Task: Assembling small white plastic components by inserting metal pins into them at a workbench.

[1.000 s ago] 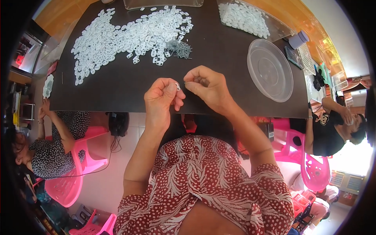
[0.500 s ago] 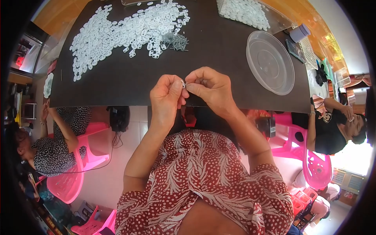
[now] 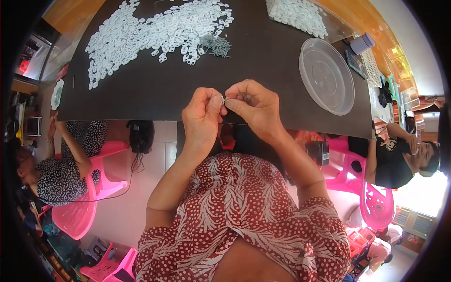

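Above the near part of the dark table, my left hand [image 3: 203, 113] pinches a small white plastic piece [image 3: 223, 100] between thumb and forefinger. It resembles the oval pieces with holes in the heap. My right hand [image 3: 256, 104] meets it fingertip to fingertip, thumb and forefinger closed on what looks like a thin pin at the piece's side; its tip is too small to see clearly. Farther off to the left spreads a large heap of white plastic pieces [image 3: 155, 35]. Against its right edge lies a small pile of thin grey pins [image 3: 218, 47].
A clear round plastic lid [image 3: 327, 77] lies to the right on the dark table [image 3: 141, 101]. Behind it stand a clear bin of white pieces [image 3: 300, 19] and a purple-grey cup [image 3: 361, 43]. One person sits on a pink chair [image 3: 77, 214] at left, another person [image 3: 399, 155] at right.
The view has shifted slightly, so the heap and the lid sit a little differently in it. My hands stay together with fingertips pinched, only slightly turned around the small piece.
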The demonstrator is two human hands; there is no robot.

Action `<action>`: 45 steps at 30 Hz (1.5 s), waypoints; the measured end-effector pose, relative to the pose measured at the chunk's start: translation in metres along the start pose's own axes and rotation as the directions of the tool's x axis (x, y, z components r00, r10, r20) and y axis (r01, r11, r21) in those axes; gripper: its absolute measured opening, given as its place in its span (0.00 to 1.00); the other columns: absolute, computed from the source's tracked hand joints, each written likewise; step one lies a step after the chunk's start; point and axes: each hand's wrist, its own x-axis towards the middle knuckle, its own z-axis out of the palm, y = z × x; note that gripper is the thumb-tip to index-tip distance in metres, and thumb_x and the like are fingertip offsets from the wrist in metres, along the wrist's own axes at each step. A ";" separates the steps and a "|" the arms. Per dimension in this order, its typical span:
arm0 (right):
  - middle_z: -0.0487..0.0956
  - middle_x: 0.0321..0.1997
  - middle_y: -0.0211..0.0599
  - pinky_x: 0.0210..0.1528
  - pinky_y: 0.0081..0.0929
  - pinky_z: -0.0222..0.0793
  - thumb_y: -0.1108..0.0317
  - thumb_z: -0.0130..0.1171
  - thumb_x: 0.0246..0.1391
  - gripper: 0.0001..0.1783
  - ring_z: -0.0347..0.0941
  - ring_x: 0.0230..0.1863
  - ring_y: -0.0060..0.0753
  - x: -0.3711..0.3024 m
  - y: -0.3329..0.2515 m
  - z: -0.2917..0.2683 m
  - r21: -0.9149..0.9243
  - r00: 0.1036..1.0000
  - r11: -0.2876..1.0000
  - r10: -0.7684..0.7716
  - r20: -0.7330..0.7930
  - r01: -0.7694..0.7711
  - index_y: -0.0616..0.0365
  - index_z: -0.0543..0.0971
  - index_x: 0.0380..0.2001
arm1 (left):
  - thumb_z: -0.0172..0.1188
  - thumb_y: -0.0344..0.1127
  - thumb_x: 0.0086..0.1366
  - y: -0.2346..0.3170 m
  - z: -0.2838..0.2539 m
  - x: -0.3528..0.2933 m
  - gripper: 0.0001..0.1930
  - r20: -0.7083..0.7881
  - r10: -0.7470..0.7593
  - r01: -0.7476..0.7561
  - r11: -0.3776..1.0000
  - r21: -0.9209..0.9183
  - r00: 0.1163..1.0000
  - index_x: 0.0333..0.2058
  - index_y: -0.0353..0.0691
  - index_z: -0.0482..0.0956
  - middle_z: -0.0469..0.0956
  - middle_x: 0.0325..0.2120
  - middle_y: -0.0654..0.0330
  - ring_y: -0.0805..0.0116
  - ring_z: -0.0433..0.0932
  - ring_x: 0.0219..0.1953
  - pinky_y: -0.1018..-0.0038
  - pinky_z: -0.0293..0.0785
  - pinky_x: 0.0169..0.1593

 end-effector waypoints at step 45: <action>0.72 0.21 0.33 0.26 0.22 0.67 0.77 0.52 0.52 0.02 0.71 0.24 0.23 0.012 0.000 0.020 -0.084 0.998 0.996 0.006 0.070 0.000 0.64 0.72 0.27 | 0.50 0.31 0.66 -0.008 -0.005 0.002 0.06 -0.097 -0.053 0.017 0.940 -0.341 0.994 0.31 0.37 0.71 0.73 0.20 0.65 0.84 0.65 0.18 0.87 0.61 0.19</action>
